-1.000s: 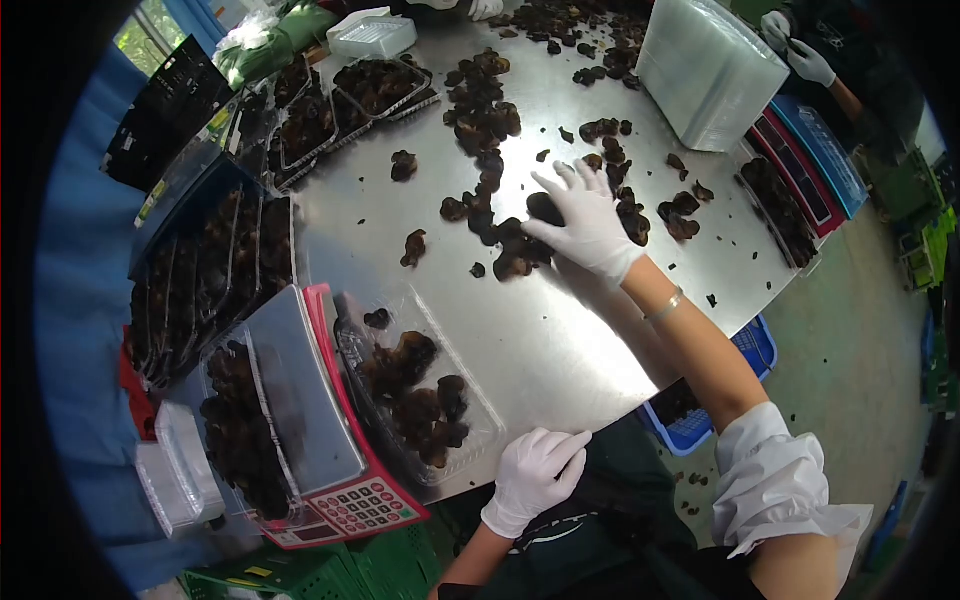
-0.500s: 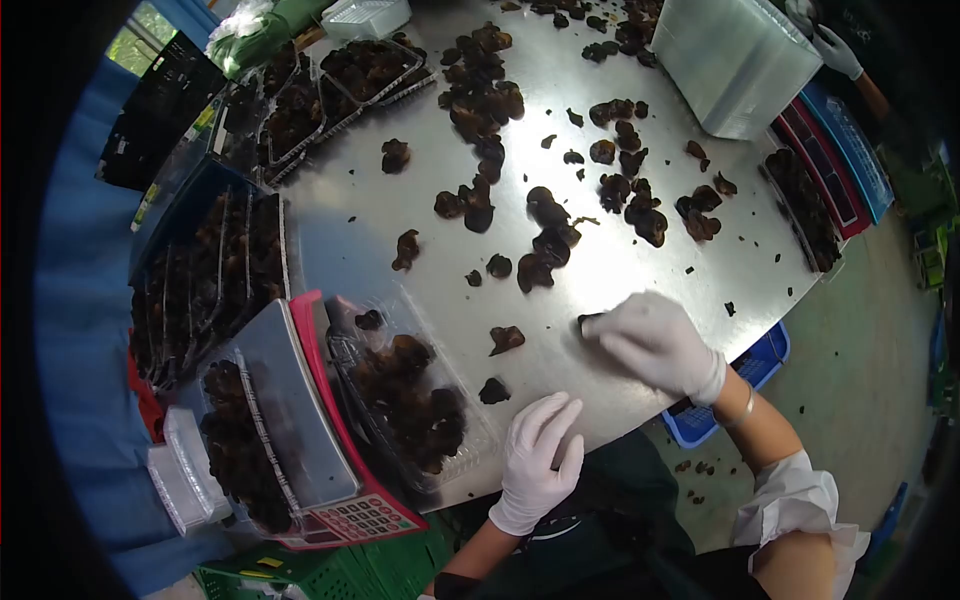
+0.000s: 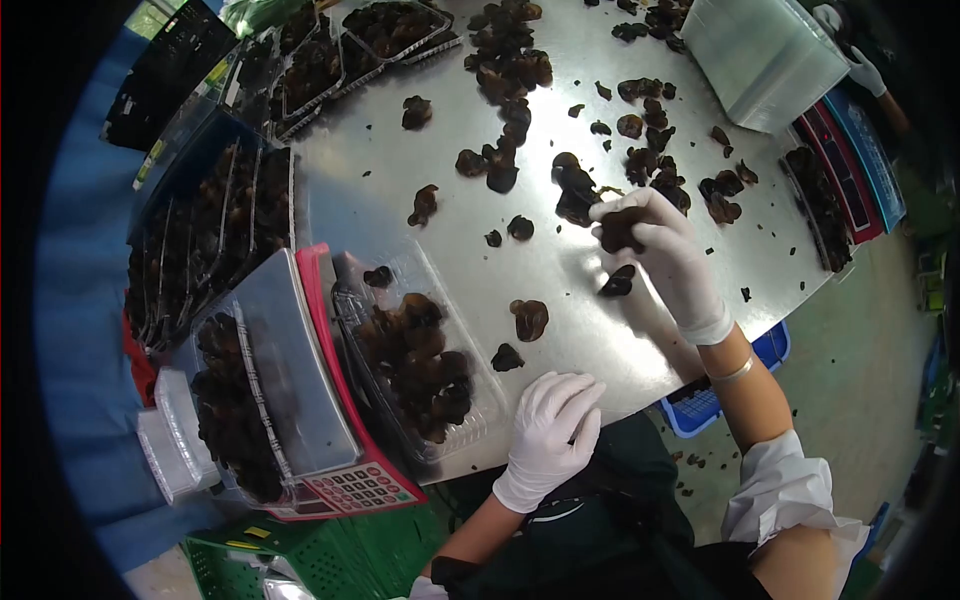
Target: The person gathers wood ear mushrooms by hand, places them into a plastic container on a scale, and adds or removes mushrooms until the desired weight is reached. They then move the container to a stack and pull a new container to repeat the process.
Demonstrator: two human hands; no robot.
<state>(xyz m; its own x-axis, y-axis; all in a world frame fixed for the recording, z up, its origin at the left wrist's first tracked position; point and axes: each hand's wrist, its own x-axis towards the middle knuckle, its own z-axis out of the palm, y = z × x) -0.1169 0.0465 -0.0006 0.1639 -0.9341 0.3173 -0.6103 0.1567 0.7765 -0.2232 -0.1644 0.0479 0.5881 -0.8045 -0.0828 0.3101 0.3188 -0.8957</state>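
Observation:
Between the gloved fingers of my right hand (image 3: 672, 250) is a dark brown wood ear mushroom (image 3: 622, 230), lifted above the metal table. A smaller wood ear piece (image 3: 618, 281) lies just below it on the tabletop. My left hand (image 3: 552, 430), also gloved, rests by the table's near edge, thumb apart from the fingers and holding nothing. To its left is a clear plastic tray (image 3: 425, 275) partly filled with wood ear mushrooms (image 3: 415, 365). Two loose pieces, a brown mushroom (image 3: 529, 319) and a black one (image 3: 507, 357), lie between that tray and my hands.
A scale (image 3: 365, 485) carries a filled tray (image 3: 235, 405) at left. Filled trays (image 3: 215, 220) stand behind it. More mushrooms (image 3: 500, 50) are strewn across the table (image 3: 400, 220). Stacked clear trays (image 3: 765, 60) stand far right, near another person's gloved hands (image 3: 866, 72). A blue basket (image 3: 690, 415) sits below the edge.
My right hand has moved away from me across the table and now holds up a wood ear mushroom. The left hand stays by the edge. The view has shifted slightly.

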